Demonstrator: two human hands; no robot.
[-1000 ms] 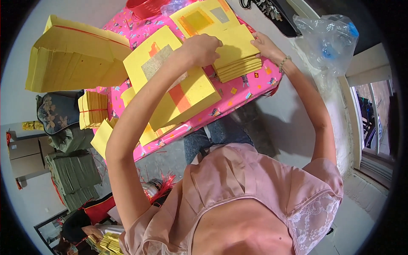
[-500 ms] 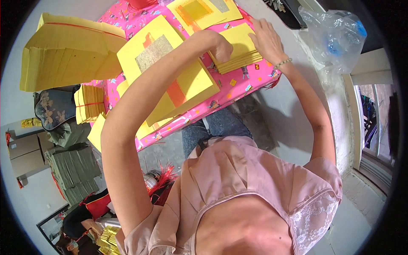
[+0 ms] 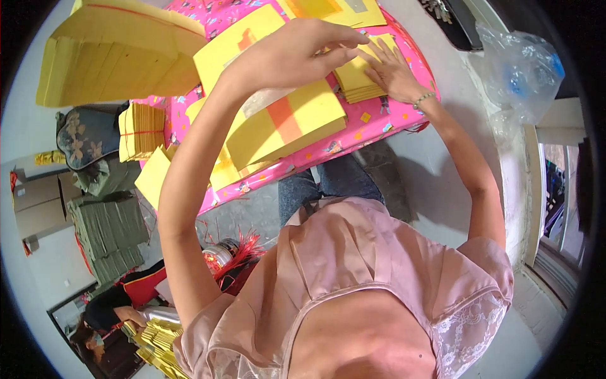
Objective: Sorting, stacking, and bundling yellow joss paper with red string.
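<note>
Had R hand (image 3: 394, 74) spread over sm. yellow paper stack (image 3: 355, 82) nr R edge of pink-covered bench (image 3: 394, 117), fingers splayed, gripping nothing. Held L hand (image 3: 293, 54) above, fingers parted, empty. Risked skewing stack by pressing unevenly, or nudging lg. paper block (image 3: 315, 112) by dipping L arm (image 3: 201, 142).

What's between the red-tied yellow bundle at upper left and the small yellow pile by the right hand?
The broad, orange-patched yellow paper stack lies between them, as the head view shows; the left hand hides part of it.
</note>
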